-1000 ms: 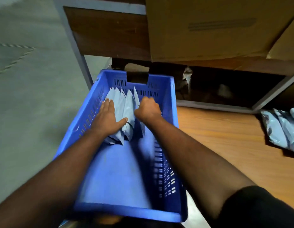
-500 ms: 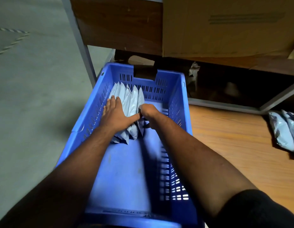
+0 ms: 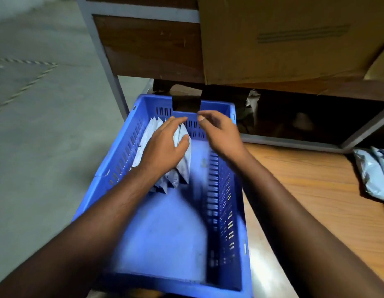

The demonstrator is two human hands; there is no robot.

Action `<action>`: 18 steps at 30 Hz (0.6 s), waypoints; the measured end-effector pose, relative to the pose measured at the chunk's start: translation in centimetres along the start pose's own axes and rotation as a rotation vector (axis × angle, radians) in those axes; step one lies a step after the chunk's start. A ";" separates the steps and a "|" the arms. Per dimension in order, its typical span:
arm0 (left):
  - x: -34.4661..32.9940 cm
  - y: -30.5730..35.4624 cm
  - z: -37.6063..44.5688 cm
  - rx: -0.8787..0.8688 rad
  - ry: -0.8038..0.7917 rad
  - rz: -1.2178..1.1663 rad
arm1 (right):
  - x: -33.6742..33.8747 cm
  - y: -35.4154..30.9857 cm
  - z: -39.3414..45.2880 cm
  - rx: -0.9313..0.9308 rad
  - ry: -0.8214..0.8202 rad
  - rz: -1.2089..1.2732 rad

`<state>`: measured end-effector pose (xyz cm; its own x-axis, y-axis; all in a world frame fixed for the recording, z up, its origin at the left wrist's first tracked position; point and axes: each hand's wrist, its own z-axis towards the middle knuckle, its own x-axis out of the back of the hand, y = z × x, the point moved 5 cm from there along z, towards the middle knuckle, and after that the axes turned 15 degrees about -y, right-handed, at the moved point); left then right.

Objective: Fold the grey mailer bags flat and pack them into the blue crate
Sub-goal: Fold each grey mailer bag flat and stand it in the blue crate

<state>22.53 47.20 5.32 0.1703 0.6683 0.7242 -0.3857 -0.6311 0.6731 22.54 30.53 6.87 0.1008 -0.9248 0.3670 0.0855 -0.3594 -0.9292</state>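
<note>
Head view: folded grey mailer bags [image 3: 182, 155] are seen stacked on edge at the far left of the blue crate [image 3: 221, 203], touched by the loosely spread left hand [image 3: 165, 147], while the right hand [image 3: 222, 134] is held above, relaxed and empty.

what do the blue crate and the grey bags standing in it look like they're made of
Blue slotted crate: looks like moulded rigid plastic, matte, with vent slots along its walls. Grey folded mailer bags: probably thin plastic film, faintly glossy, creased at the folds.
</note>
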 end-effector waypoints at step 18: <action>-33.0 34.7 1.8 -0.636 -0.583 0.129 | 31.8 13.1 -36.6 -0.186 0.753 -0.080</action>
<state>5.18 2.51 5.02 0.4603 0.1894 0.8673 -0.8373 -0.2323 0.4950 -9.43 -8.19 4.81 -0.6044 -0.7070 0.3673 -0.1100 -0.3825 -0.9174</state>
